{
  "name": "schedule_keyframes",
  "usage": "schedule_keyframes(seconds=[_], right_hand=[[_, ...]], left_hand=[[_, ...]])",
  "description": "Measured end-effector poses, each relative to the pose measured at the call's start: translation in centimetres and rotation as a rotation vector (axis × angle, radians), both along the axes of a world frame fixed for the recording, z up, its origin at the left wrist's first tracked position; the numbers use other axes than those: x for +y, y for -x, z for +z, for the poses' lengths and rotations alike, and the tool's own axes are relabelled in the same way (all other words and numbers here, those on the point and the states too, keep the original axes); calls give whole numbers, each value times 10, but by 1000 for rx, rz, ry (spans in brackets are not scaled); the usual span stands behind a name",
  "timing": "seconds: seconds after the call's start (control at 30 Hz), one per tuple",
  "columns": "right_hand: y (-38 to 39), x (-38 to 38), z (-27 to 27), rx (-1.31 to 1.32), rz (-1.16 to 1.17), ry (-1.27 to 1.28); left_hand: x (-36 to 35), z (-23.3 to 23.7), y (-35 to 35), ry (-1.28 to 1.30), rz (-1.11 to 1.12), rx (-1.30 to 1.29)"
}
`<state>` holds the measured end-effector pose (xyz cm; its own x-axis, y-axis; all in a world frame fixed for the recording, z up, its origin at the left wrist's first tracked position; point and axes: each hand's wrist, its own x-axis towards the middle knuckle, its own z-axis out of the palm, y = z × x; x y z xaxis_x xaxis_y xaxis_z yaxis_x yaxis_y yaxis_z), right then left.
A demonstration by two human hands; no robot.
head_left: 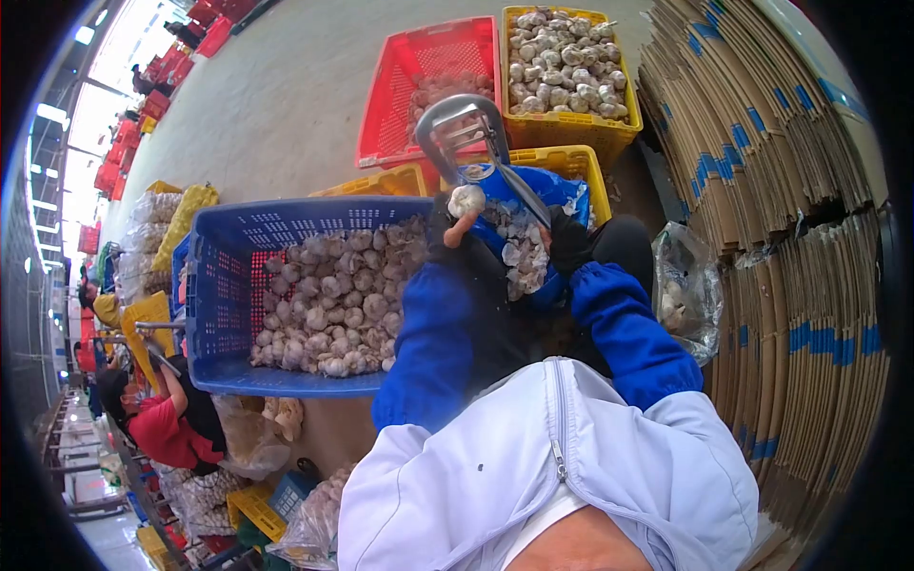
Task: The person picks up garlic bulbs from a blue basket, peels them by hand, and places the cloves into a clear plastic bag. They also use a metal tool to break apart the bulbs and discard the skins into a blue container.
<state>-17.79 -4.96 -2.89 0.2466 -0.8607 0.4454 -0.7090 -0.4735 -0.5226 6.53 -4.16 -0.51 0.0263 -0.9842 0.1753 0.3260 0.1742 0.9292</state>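
Observation:
My left hand [451,228], in a dark fingerless glove, holds a whitish garlic bulb [466,200] up at its fingertips. Beside it, my right hand [566,238], gloved too, is closed round the handle of a long metal tool [522,188]. The tool runs up to a grey metal frame [464,107] above both hands. Between and below the hands, a blue bag [547,181] in a yellow crate [597,176] holds papery skins and scraps [524,252]. To the left is a blue crate [295,383] filled with garlic bulbs [333,305].
Ahead stand a red crate [381,114] and a yellow crate [562,122] full of garlic. Flattened cardboard stacks [762,143] line the right, beside a clear plastic bag [687,285]. At left, a person in red [167,428] works near filled sacks [152,238].

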Motion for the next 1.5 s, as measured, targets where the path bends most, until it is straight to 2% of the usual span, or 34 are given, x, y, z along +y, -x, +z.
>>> schedule_keyframes(seconds=[0.03,0.07,0.1,0.13,0.2,0.27,0.37,0.47,0.53,0.6,0.67,0.77,0.83,0.9,0.97,1.1,1.33,1.37,1.43,1.5], right_hand=[[3,8,18,-8,-9,-33],[3,13,27,-15,-17,-66],[6,11,15,-72,1,11],[5,15,17,-33,-40,-21],[5,24,35,44,-124,-74],[11,28,68,-95,9,-226],[18,31,81,-149,84,-329],[24,34,92,-143,103,-363],[24,37,108,-175,126,-401],[26,36,96,-127,94,-302],[26,35,98,-102,92,-297],[26,39,120,-83,109,-388],[24,42,133,-51,87,-396],[23,43,146,-68,104,-483],[22,44,150,-75,99,-514],[19,42,134,-14,53,-458],[13,47,138,-33,-1,-431],[13,45,135,31,-10,-357],[11,41,120,156,-28,-213],[3,33,98,166,-58,-142]], left_hand=[[2,-3,-7,-76,-77,105],[-2,-24,-10,-25,-246,339],[-6,-43,-13,-7,-427,566],[-1,-39,-11,-36,-458,697],[17,-17,-4,-130,-330,844],[21,0,6,-248,-163,920],[23,13,25,-472,0,1021],[10,-4,25,-233,-386,1316],[4,-6,31,-220,-280,1414],[-2,2,38,-345,-91,1486],[-2,43,50,-611,185,1509],[-7,36,59,-508,126,1568],[-16,-7,46,-498,-141,1743],[-17,-9,49,-500,-173,1827],[-4,30,60,-518,45,1822],[-10,21,57,-496,-96,1606],[-15,27,63,-503,45,1305],[-16,22,64,-500,83,1252],[-21,12,60,-458,43,1270],[-21,6,55,-413,-33,1299]])
